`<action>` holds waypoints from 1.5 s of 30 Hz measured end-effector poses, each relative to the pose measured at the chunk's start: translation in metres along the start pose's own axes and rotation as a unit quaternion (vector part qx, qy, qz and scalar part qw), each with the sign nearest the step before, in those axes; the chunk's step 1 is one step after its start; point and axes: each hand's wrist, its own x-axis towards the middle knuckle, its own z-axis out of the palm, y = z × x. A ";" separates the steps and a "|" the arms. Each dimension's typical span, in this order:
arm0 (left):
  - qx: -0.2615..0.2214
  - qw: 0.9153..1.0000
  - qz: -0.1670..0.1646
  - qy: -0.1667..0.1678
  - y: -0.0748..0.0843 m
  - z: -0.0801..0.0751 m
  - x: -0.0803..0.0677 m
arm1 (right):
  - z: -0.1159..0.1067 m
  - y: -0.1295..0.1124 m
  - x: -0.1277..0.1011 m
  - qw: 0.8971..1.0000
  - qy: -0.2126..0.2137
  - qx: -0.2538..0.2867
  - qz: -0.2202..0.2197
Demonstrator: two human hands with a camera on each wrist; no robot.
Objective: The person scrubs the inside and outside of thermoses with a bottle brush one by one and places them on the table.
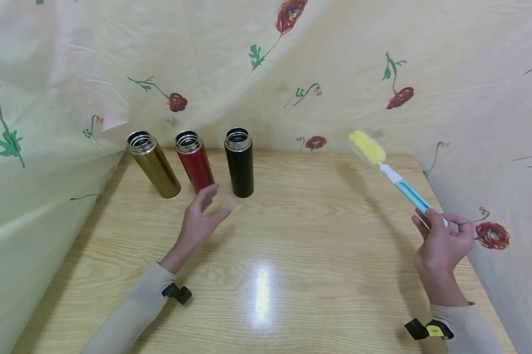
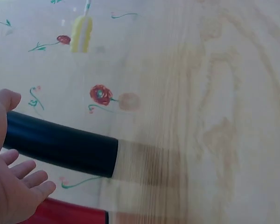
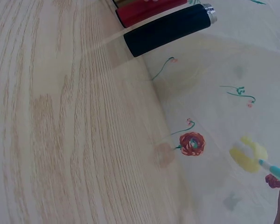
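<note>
Head view: three open flasks stand in a row at the far left of the table (image 1: 319,236), backed by a flowered cloth (image 1: 336,73). Order left to right: gold flask (image 1: 154,165), red flask (image 1: 195,162), black flask (image 1: 239,162). All upright, apart from each other, mouths uncapped.

Left hand (image 1: 200,219): fingers spread and loose, holding nothing, hovering just near of the red flask, black flask close on its right. Left wrist view agrees: open palm beside the black body, no contact seen.

Right hand (image 1: 442,243): fingers curled round the blue handle of the bottle brush (image 1: 389,172), held in the air at the right edge of the table, yellow sponge head pointing far-left, well apart from the flasks.

Judgement on technique: wrap the left hand low around one flask to steady it, tip the mouth toward the brush, then line the sponge with the opening before pushing in. A one-handed jab would likely topple the narrow flask.
</note>
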 end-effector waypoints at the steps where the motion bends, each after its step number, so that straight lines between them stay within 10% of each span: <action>1: 0.004 1.000 -0.001 -0.002 0.000 -0.002 -0.002 | 0.000 0.000 0.001 1.000 0.005 -0.001 0.004; 14: 0.002 1.000 0.015 -0.002 0.003 -0.019 -0.024 | -0.008 0.008 0.011 0.998 0.034 -0.029 0.046; 37: -0.044 0.998 0.033 -0.021 0.007 0.001 -0.025 | -0.022 0.019 0.020 0.991 -0.007 -0.103 0.087; 42: -0.050 0.998 0.032 -0.022 0.009 0.005 -0.024 | -0.030 0.013 0.019 0.961 -0.088 -0.240 0.109; 45: -0.052 0.998 0.031 -0.022 0.011 0.006 -0.023 | -0.035 0.012 0.020 0.902 -0.149 -0.398 0.078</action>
